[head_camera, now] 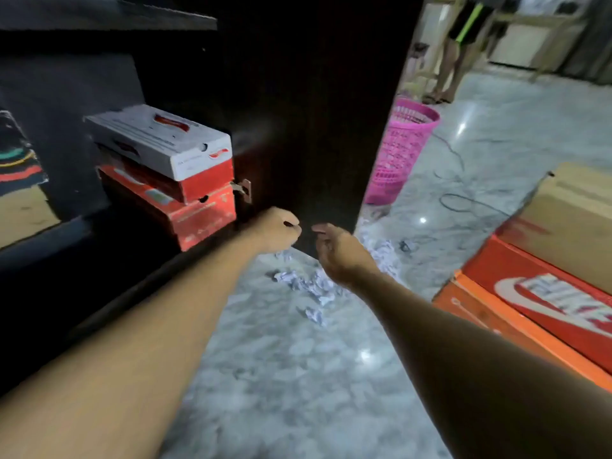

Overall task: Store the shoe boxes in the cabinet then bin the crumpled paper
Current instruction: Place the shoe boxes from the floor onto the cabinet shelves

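Two shoe boxes are stacked on a low shelf of the dark cabinet: a white-lidded red box on top of a red box. My left hand hovers just right of the lower box with its fingers curled and holds nothing. My right hand is beside it, fingers loosely bent, empty, in front of the open cabinet door. Several crumpled papers lie on the marble floor below both hands. More shoe boxes, a red one over an orange one, are stacked at right.
A pink mesh basket stands on the floor beyond the door. A brown cardboard box tops the right stack. Black cables trail across the floor. A person's legs are visible at the back.
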Demonstrator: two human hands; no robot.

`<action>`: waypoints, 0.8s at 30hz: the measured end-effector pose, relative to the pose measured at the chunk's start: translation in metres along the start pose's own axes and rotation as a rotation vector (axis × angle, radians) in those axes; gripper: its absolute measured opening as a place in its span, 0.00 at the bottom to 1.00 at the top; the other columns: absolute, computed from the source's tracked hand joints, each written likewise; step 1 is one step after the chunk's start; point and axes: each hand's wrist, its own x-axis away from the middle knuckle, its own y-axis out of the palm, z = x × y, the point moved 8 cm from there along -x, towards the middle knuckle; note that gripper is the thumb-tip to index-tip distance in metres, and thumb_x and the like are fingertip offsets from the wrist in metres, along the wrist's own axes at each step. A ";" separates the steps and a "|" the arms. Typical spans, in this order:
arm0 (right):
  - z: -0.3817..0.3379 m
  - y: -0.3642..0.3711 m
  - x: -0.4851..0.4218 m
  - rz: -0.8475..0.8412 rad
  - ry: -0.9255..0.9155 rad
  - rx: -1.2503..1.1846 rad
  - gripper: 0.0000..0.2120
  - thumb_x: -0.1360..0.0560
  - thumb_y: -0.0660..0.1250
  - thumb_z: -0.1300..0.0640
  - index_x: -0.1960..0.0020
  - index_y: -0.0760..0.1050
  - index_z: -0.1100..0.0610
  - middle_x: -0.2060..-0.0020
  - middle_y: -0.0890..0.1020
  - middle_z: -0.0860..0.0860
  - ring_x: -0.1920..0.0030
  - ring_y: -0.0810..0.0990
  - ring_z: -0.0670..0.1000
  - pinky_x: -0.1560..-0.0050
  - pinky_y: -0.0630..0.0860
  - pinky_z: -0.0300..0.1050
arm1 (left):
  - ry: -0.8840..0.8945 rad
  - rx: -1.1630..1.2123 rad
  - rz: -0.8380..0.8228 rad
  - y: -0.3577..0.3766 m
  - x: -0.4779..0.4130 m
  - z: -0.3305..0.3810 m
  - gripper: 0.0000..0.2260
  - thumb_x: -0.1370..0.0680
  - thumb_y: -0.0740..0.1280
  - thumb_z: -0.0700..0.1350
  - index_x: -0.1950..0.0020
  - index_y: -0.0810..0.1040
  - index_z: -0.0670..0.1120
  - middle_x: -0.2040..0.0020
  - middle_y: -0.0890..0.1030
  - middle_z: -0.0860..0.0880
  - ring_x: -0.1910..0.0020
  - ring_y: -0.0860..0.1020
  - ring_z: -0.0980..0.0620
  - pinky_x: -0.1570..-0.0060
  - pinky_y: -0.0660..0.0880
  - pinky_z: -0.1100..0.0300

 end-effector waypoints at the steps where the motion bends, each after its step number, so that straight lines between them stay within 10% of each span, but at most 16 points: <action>1: 0.018 -0.010 0.016 0.031 0.027 0.018 0.19 0.20 0.55 0.54 0.30 0.70 0.48 0.36 0.78 0.53 0.39 0.78 0.54 0.38 0.74 0.51 | 0.018 -0.007 -0.042 0.016 0.002 0.015 0.10 0.21 0.63 0.45 0.41 0.80 0.47 0.60 0.81 0.49 0.60 0.79 0.48 0.62 0.72 0.62; 10: 0.175 -0.086 0.163 0.335 0.397 0.022 0.18 0.21 0.59 0.55 0.32 0.72 0.53 0.37 0.78 0.54 0.39 0.78 0.56 0.40 0.75 0.52 | 0.107 0.102 -0.342 0.199 0.027 0.140 0.07 0.21 0.60 0.46 0.47 0.77 0.47 0.54 0.77 0.47 0.63 0.75 0.48 0.63 0.69 0.61; 14: 0.248 -0.104 0.221 0.359 0.631 0.015 0.19 0.20 0.59 0.51 0.30 0.69 0.52 0.33 0.72 0.55 0.34 0.73 0.57 0.36 0.72 0.52 | 0.218 0.005 -0.466 0.270 0.026 0.177 0.18 0.22 0.63 0.52 0.33 0.74 0.49 0.39 0.77 0.51 0.40 0.75 0.47 0.47 0.72 0.59; 17: 0.295 -0.120 0.250 0.419 0.782 0.009 0.22 0.20 0.59 0.49 0.28 0.65 0.54 0.34 0.69 0.58 0.33 0.69 0.59 0.35 0.68 0.54 | 0.188 0.030 -0.460 0.300 0.013 0.178 0.26 0.22 0.64 0.54 0.25 0.65 0.50 0.27 0.69 0.49 0.31 0.70 0.47 0.34 0.69 0.54; 24: 0.379 -0.166 0.289 0.823 1.014 -0.240 0.30 0.22 0.64 0.51 0.24 0.59 0.55 0.27 0.60 0.61 0.27 0.60 0.61 0.31 0.63 0.54 | 0.043 0.132 -0.280 0.354 -0.033 0.153 0.28 0.23 0.64 0.57 0.24 0.61 0.54 0.29 0.71 0.50 0.34 0.73 0.44 0.36 0.70 0.52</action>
